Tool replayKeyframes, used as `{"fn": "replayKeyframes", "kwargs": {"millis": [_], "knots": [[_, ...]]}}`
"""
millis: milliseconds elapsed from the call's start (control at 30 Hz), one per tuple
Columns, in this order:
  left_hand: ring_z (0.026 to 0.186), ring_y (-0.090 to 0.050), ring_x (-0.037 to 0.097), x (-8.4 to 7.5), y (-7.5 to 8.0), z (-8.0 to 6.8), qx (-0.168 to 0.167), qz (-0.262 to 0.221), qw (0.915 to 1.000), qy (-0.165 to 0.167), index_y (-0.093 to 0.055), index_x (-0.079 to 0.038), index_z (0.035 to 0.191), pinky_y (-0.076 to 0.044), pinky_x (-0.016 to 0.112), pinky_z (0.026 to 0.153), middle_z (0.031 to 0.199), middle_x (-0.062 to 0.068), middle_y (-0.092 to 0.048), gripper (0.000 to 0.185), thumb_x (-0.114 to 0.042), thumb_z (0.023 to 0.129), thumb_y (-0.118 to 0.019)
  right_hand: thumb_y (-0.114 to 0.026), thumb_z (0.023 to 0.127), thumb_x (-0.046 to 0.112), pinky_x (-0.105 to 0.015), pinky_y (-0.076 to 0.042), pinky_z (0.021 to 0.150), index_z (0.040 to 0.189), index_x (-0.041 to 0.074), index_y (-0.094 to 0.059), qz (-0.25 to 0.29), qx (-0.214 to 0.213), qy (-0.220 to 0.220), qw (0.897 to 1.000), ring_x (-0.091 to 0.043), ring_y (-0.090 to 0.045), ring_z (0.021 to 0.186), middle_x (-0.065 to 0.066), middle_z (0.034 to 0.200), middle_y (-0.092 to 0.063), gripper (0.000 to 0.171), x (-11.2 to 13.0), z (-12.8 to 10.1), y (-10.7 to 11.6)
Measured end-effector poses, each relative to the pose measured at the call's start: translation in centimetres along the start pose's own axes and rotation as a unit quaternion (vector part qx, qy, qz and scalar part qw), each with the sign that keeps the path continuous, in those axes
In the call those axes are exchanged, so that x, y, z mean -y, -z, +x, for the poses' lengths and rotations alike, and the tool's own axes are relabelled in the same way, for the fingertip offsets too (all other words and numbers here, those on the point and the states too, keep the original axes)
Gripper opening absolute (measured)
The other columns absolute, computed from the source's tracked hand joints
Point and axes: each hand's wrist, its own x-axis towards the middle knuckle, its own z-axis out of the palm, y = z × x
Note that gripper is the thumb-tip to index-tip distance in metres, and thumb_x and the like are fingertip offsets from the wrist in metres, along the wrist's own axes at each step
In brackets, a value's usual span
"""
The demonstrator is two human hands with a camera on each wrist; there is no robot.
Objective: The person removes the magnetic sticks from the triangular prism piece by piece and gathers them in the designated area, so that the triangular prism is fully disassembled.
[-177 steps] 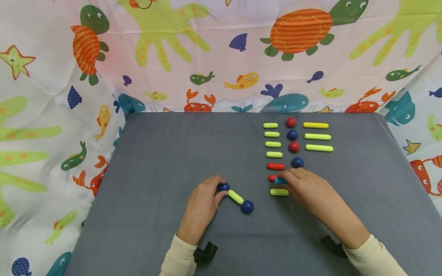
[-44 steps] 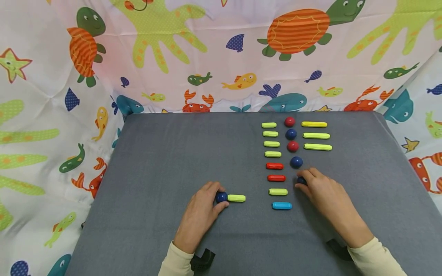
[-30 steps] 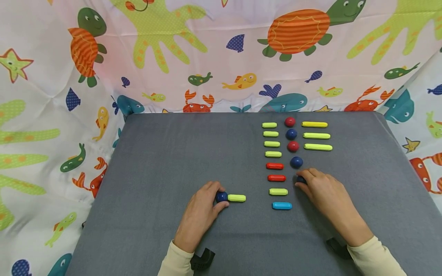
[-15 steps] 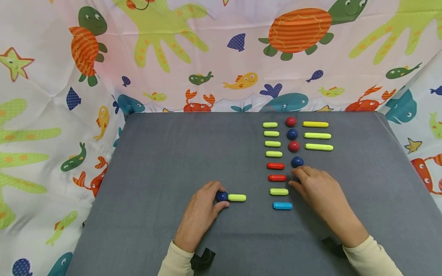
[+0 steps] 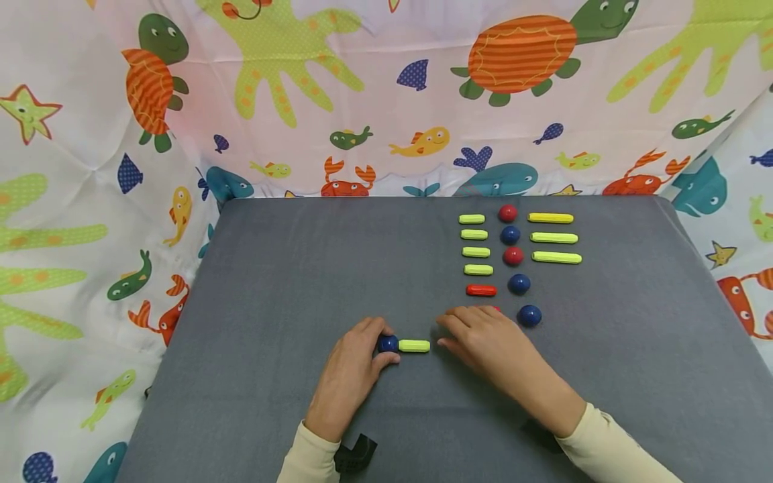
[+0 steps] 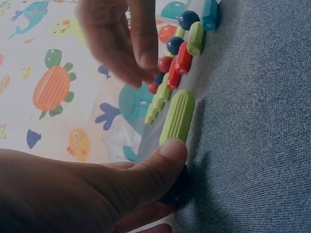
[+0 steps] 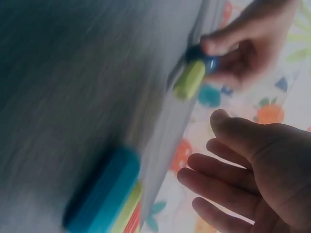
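My left hand (image 5: 350,379) pinches a dark blue ball (image 5: 388,344) between thumb and fingers, low at the table. A short light-green ridged stick (image 5: 414,346) extends rightward from that ball, end against it. Just right of the stick's free end is my right hand (image 5: 504,355), holding nothing; the right wrist view shows its fingers (image 7: 218,187) spread loosely. In the head view this hand covers the lower end of the short-stick column. The blue stick (image 6: 211,14) there shows in the left wrist view. A loose blue ball (image 5: 529,316) lies behind the right hand.
Several short light-green sticks (image 5: 476,252) and a red stick (image 5: 481,290) form a column on the grey table (image 5: 290,268). Beside them runs a column of red and blue balls (image 5: 513,255), then long yellow and green sticks (image 5: 554,237). A printed curtain (image 5: 374,67) hangs behind.
Earlier a second blue ball sat on the green stick's other end; it now lies in the ball column. The blue stick was laid down. My right hand let go of the ball and moved left.
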Motion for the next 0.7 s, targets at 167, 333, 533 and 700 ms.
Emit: {"fn": "replayKeyframes", "kwargs": {"millis": [167,333,533,700], "knots": [[0.082,-0.067,0.018,0.1,0.1,0.0,-0.004,0.001,1.0000,-0.003,-0.069,-0.015,0.109,-0.056,0.034,0.071,0.103,0.000,-0.069,0.032,-0.022,0.084,-0.088,-0.088,0.090,0.032,-0.039,-0.058,0.089,0.114,0.011,-0.075,0.004,0.023,0.028,0.999,-0.018,-0.071,0.097,-0.001,0.105,-0.072,0.035,2.0,1.6,-0.9],[0.080,-0.066,0.016,0.2,0.1,-0.1,-0.007,-0.004,1.0000,-0.003,-0.068,-0.015,0.107,-0.055,0.032,0.069,0.101,-0.001,-0.068,0.031,-0.022,0.084,-0.088,-0.086,0.091,0.035,-0.038,-0.058,0.089,0.115,0.013,-0.075,-0.001,0.038,0.036,0.999,-0.016,-0.071,0.097,0.000,0.106,-0.072,0.034,3.2,2.8,-1.5],[0.082,-0.066,0.015,0.5,0.0,-0.1,-0.010,-0.014,0.9998,-0.007,-0.068,-0.015,0.107,-0.055,0.031,0.069,0.103,-0.001,-0.069,0.033,-0.022,0.083,-0.089,-0.088,0.090,0.031,-0.036,-0.058,0.084,0.110,0.015,-0.077,-0.005,0.044,0.041,0.998,-0.015,-0.071,0.092,0.001,0.100,-0.072,0.028,3.7,3.6,-2.1],[0.082,-0.066,0.015,0.5,0.0,-0.1,-0.010,-0.019,0.9997,-0.008,-0.068,-0.016,0.108,-0.055,0.031,0.071,0.103,-0.001,-0.069,0.033,-0.021,0.083,-0.089,-0.088,0.089,0.031,-0.036,-0.056,0.079,0.103,0.017,-0.076,-0.009,0.050,0.046,0.998,-0.014,-0.069,0.085,0.002,0.094,-0.070,0.023,3.9,3.9,-2.6]]}}
